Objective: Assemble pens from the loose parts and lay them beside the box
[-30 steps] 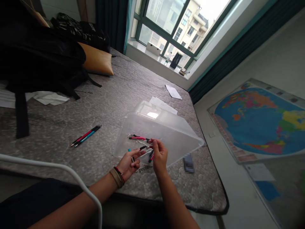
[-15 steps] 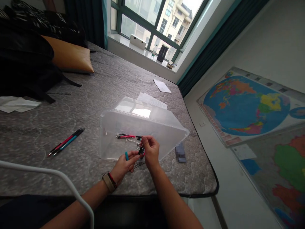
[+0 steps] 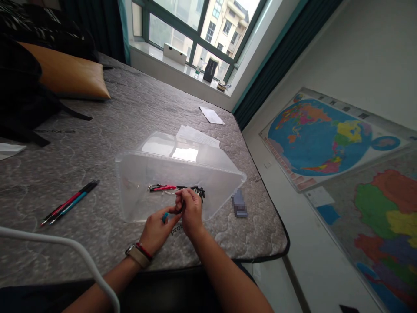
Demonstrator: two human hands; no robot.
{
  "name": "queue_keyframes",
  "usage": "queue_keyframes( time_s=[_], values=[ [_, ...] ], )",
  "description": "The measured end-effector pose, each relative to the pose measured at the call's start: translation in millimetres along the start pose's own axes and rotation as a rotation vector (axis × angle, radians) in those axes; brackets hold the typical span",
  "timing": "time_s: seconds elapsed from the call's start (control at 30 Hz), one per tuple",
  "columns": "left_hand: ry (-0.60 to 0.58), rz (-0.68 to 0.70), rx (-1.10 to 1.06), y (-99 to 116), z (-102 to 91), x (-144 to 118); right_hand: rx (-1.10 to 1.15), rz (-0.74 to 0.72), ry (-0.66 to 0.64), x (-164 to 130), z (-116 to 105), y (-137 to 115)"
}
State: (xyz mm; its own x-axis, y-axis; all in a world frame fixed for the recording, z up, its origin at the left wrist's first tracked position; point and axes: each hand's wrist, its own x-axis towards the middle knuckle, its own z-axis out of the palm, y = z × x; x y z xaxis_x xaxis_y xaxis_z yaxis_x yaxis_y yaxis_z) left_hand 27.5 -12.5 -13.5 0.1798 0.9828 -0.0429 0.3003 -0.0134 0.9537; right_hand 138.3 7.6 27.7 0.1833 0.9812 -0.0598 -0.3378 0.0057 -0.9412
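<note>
My left hand [image 3: 158, 228], with a teal ring on a finger, meets my right hand [image 3: 190, 213] at the open side of a clear plastic box [image 3: 133, 182] tipped on its side. The fingertips of both hands are pinched together around a small dark pen part [image 3: 181, 209], mostly hidden by the fingers. Just beyond them in the box lie red pen barrels [image 3: 163, 188], black pen parts [image 3: 200, 191] and thin pale pieces [image 3: 168, 193]. Left of the box, a red and black pen [image 3: 67, 203] and a blue and black pen [image 3: 75, 201] lie side by side on the mattress.
The grey quilted mattress [image 3: 97, 161] carries papers [image 3: 198, 135] behind the box and a blurred object [image 3: 239, 203] at its right. A white curved tube [image 3: 74, 245] crosses the lower left. A black bag [image 3: 19, 91] and a tan cushion [image 3: 71, 74] lie at far left.
The view has shifted, so the scene sits further left. My hands have drawn closer together, covering more of the dark piece. More black parts in the box are now uncovered.
</note>
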Motion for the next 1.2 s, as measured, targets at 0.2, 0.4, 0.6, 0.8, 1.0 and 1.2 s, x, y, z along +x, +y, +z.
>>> queue_keyframes(
  time_s=[0.2, 0.4, 0.6, 0.8, 1.0, 1.2],
  values=[
    [0.019, 0.020, 0.028, 0.1, 0.4, -2.3, 0.084, -0.009, -0.050, -1.2, -2.5, 2.6],
    [0.032, 0.024, -0.026, 1.0, 0.3, -3.5, 0.112, 0.003, -0.080, -0.9, -3.8, 0.7],
    [0.017, 0.022, -0.098, 7.9, 1.0, -3.1, 0.091, -0.001, -0.142, -3.4, -4.2, -2.4],
    [0.037, 0.037, -0.153, 9.8, 0.6, -2.8, 0.015, -0.029, -0.226, -6.0, -5.7, -2.9],
    [0.072, 0.020, -0.213, 7.0, -3.1, 1.3, -0.013, -0.097, -0.227, -4.9, -4.0, -9.5],
    [0.084, 0.003, -0.048, 3.9, -6.8, 4.9, -0.148, -0.165, 0.089, 23.3, -28.9, 1.7]
  ],
)
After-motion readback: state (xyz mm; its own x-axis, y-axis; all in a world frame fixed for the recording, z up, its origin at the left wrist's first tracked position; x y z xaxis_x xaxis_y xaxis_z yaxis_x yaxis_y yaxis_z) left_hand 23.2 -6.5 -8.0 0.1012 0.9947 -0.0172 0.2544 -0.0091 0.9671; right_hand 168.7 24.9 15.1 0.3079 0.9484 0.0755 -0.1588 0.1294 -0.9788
